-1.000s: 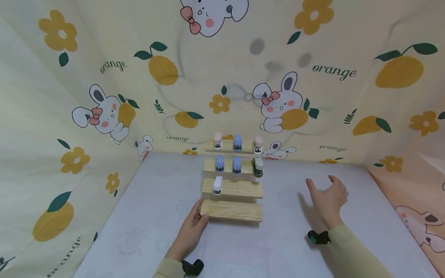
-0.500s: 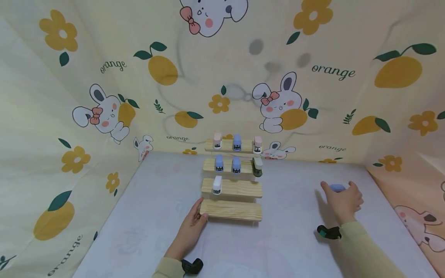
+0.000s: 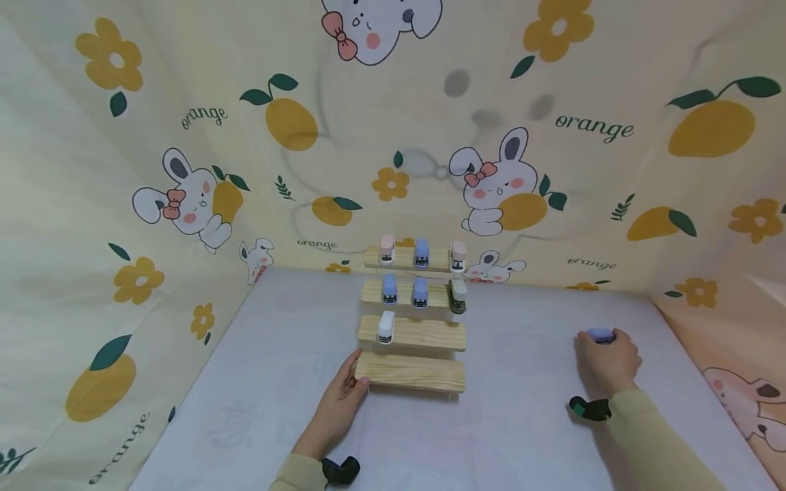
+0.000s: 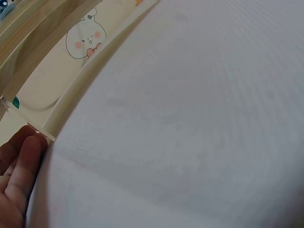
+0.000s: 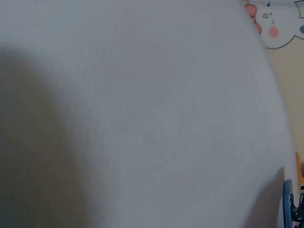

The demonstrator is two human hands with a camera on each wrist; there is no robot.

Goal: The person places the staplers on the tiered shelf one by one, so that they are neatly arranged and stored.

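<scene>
A four-step wooden display rack [image 3: 410, 373] stands on the white table. My left hand [image 3: 336, 402] grips the left end of its lowest step, thumb in front; the left wrist view catches those fingers [image 4: 29, 159] beside the rack's pale side bar [image 4: 71, 102]. Far to the right, my right hand [image 3: 610, 361] holds a small blue stapler [image 3: 600, 335] between thumb and fingers, low over the table. Part of that stapler [image 5: 288, 204] shows at the corner of the right wrist view, where the fingers are out of sight. Whether it touches the table I cannot tell.
Mini staplers stand on the rack: a pink one [image 3: 387, 249], a blue one [image 3: 421, 252] and another pink one [image 3: 457, 256] on top. Below are two blue staplers [image 3: 389, 289], a grey-green one [image 3: 458, 296] and a white one [image 3: 385, 327]. A patterned cloth [image 3: 344, 170] hangs behind.
My right hand has moved right and its fingers have closed in on the blue stapler, which came into view half a second ago. My left hand stays on the rack.
</scene>
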